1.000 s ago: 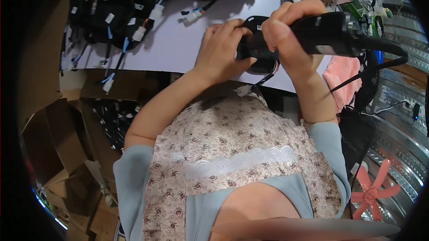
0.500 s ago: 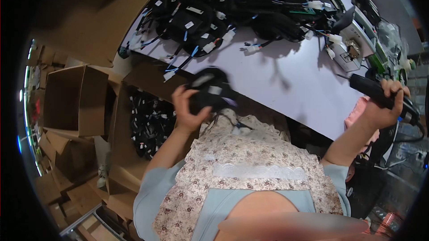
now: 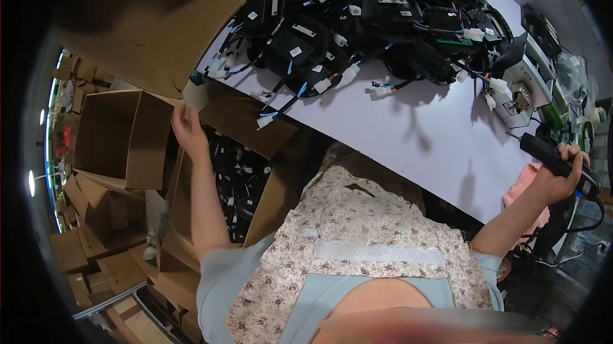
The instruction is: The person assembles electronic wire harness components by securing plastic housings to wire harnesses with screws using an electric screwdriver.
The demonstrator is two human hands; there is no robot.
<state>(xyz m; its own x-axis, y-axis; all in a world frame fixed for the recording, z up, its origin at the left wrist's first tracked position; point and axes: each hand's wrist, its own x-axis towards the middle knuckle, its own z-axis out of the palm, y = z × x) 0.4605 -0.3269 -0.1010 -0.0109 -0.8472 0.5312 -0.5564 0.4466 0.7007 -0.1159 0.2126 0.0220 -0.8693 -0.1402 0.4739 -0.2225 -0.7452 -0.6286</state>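
My left hand [image 3: 188, 130] is stretched out to the left with its fingers extended and slightly blurred. No thing shows in it. Below and beside that arm is an open cardboard box [image 3: 267, 209] with many black wired units [image 3: 236, 181] inside. At the right side of the table, my right hand [image 3: 565, 168] is wrapped round a black electric screwdriver [image 3: 543, 152], its thin bit pointing left. A pink cloth [image 3: 522, 184] lies under my right wrist. On the table's far side, black plastic housings [image 3: 300, 44] with wires and white connectors are heaped.
The white table [image 3: 383, 130] runs across in front of me. A boxy white-and-grey device [image 3: 514, 104] stands on its right, near clear plastic bags [image 3: 575, 73]. Another open cardboard box [image 3: 147, 143] and a large brown flap [image 3: 128, 44] are at left, with more cartons behind.
My left hand has swung left, away from my lap, and the black housing it held is no longer in it. My right hand still grips the screwdriver. The view has shifted slightly.
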